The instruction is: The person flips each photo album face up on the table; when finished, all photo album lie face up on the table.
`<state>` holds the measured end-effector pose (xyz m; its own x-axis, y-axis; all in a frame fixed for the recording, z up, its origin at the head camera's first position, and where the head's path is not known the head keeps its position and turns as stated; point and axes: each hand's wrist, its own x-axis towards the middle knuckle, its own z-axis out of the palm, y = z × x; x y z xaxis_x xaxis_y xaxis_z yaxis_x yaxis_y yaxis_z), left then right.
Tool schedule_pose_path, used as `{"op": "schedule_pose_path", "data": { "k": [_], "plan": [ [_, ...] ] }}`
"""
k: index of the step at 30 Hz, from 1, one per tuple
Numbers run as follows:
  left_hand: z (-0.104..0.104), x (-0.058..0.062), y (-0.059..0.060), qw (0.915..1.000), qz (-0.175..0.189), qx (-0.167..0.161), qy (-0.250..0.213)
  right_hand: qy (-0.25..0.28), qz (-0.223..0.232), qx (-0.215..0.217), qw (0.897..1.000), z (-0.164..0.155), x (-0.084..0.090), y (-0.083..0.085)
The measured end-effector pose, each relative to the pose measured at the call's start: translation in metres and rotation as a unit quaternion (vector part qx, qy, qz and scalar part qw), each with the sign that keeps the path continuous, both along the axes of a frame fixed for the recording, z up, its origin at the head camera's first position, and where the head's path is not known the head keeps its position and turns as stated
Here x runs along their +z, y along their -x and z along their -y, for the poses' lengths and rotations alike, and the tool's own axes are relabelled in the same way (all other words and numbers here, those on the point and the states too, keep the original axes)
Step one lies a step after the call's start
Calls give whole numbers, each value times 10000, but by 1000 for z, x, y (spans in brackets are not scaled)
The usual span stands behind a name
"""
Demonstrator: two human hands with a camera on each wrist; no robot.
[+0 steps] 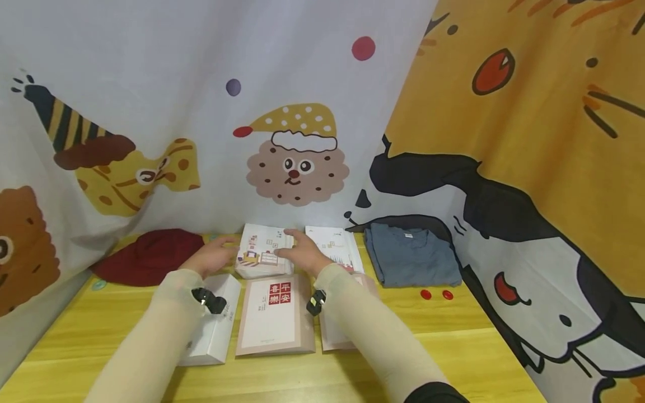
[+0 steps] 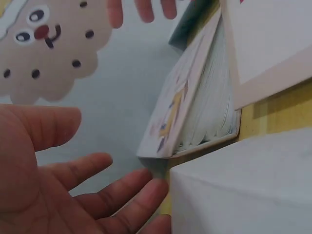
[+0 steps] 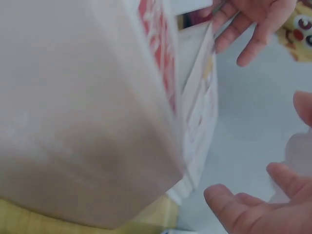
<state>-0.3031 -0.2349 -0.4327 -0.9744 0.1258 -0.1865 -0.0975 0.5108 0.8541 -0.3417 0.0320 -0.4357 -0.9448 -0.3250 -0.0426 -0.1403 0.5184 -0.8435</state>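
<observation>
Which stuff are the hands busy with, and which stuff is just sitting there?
Busy with:
- left hand and right hand, either side of the illustrated booklet stack

Just sitting there:
- red-character booklet
- white box
- second illustrated booklet
- folded blue shirt
- dark red hat
- two red dots

Both forearms, in pale sleeves, reach forward side by side, each with a small black camera at the wrist. The left hand [image 1: 211, 256] and right hand [image 1: 302, 253] face each other, palms inward, fingers [image 2: 105, 168] loosely extended and spread.
</observation>
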Motion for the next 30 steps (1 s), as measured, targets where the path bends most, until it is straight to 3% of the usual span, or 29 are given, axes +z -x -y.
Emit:
{"op": "schedule_pose_path", "data": {
  "k": [7,11,16,21,30],
  "plan": [
    [8,11,-33,9987,-378,0,328,374,-4,340,9987,1,10,-31],
    [15,12,-55,9981,-390,11,467,357,96,576,9977,5,7,-53],
    [27,9,-79,9976,-364,92,580,446,215,844,9952,12,6,-82],
    [44,2,-99,9970,-595,213,445,426,253,1140,9922,20,2,-104],
    [74,-8,-122,9966,-537,383,502,694,632,1512,9840,36,-1,-133]
  ]
}}
